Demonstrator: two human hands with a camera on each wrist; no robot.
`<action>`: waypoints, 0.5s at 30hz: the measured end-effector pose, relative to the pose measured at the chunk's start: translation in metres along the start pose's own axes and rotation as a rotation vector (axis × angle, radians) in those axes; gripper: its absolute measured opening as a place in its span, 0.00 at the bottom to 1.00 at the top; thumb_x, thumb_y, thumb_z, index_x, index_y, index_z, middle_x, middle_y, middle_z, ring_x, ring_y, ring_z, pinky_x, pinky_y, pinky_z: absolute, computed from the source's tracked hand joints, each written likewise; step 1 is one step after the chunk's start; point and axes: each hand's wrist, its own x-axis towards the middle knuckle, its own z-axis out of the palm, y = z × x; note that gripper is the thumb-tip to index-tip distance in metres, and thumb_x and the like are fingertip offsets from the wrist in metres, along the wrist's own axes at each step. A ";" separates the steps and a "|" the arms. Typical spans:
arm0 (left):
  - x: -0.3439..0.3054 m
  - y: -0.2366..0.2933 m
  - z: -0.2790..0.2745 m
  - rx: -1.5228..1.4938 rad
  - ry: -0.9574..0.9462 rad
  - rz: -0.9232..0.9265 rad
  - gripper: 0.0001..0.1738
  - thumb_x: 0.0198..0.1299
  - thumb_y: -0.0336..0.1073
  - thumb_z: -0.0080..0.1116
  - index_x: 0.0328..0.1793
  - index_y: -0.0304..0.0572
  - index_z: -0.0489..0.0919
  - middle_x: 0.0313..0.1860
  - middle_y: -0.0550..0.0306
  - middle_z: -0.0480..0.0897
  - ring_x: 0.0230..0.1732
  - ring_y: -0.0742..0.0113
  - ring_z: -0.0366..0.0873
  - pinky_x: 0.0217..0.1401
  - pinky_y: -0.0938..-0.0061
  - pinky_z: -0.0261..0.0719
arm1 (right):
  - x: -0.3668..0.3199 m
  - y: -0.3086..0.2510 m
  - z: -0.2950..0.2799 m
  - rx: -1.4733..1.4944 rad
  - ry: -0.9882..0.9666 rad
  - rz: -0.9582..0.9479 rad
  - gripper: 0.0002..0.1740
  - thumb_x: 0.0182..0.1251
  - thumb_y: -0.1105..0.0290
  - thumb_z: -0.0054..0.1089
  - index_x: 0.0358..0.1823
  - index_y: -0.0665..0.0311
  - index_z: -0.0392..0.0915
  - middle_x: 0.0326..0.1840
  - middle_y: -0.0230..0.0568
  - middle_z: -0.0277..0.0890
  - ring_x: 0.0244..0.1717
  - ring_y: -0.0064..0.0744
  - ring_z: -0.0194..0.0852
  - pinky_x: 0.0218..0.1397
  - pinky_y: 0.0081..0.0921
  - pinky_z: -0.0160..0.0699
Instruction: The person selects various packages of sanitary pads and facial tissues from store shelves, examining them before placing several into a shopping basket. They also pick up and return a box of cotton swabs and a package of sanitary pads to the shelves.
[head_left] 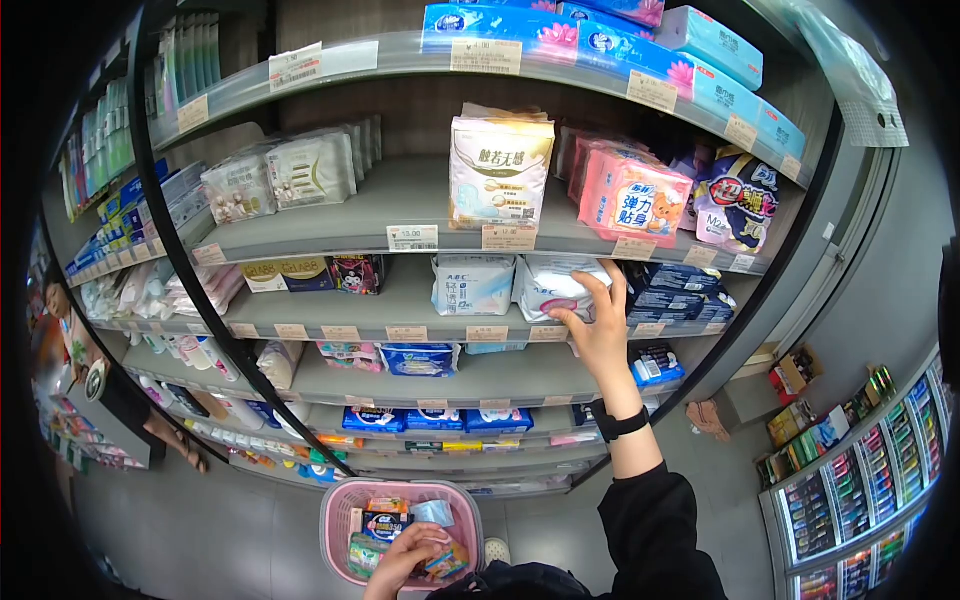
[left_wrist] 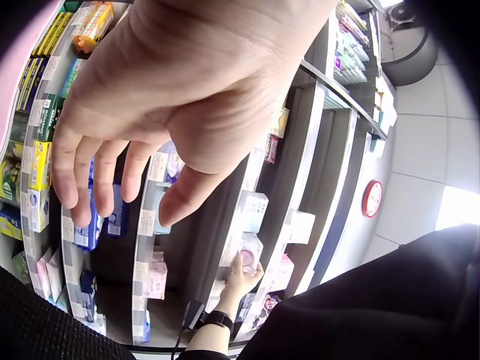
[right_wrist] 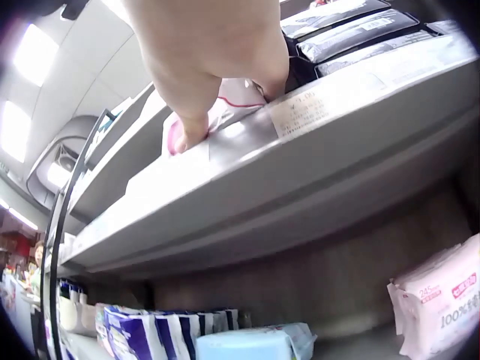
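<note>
Shelving (head_left: 400, 210) is filling the far side of the scene, its grey tiers curving from left to right and carrying rows of soft packs with price labels along the front edges. Pink basket (head_left: 335, 510) is hanging near, low in the middle, and holding several small packets.

On the third tier from the top, a pale blue and white pack (head_left: 472, 285) is standing to the left and a row of dark blue packs (head_left: 670, 290) is lying to the right. The white pack (head_left: 555, 280) is sitting between them at the front edge of that tier, right of centre.

The right hand (head_left: 600, 335) is reaching up and far to that white pack. Its fingers (head_left: 598, 285) are curling over the pack's right side while the thumb is pressing against the lower front. In the right wrist view the thumb is pushing on the pack's pink-printed wrapper (right_wrist: 232, 97) just above the shelf lip.

The left hand (head_left: 400, 562) is hovering low over the basket, directly above the packets. In the left wrist view its fingers (left_wrist: 105, 169) are hanging loose and slightly spread, holding nothing.

A black wristband (head_left: 620, 425) is sitting on the right wrist. A small price label (right_wrist: 300, 112) is lying on the shelf lip just beside the thumb.
</note>
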 end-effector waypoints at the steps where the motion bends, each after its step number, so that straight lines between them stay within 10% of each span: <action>1: -0.003 -0.001 -0.001 0.002 -0.002 0.005 0.20 0.62 0.23 0.57 0.61 0.38 0.72 0.53 0.51 0.80 0.55 0.64 0.79 0.53 0.73 0.79 | 0.001 -0.005 -0.007 0.028 -0.053 0.028 0.33 0.45 0.70 0.79 0.55 0.57 0.74 0.71 0.51 0.56 0.66 0.55 0.64 0.62 0.41 0.71; 15: -0.032 -0.011 -0.016 -0.049 0.084 -0.030 0.20 0.63 0.25 0.57 0.61 0.37 0.72 0.53 0.50 0.80 0.53 0.60 0.81 0.52 0.72 0.80 | 0.006 -0.013 -0.006 0.067 -0.097 0.056 0.29 0.48 0.72 0.75 0.53 0.60 0.73 0.69 0.54 0.58 0.67 0.59 0.63 0.64 0.42 0.70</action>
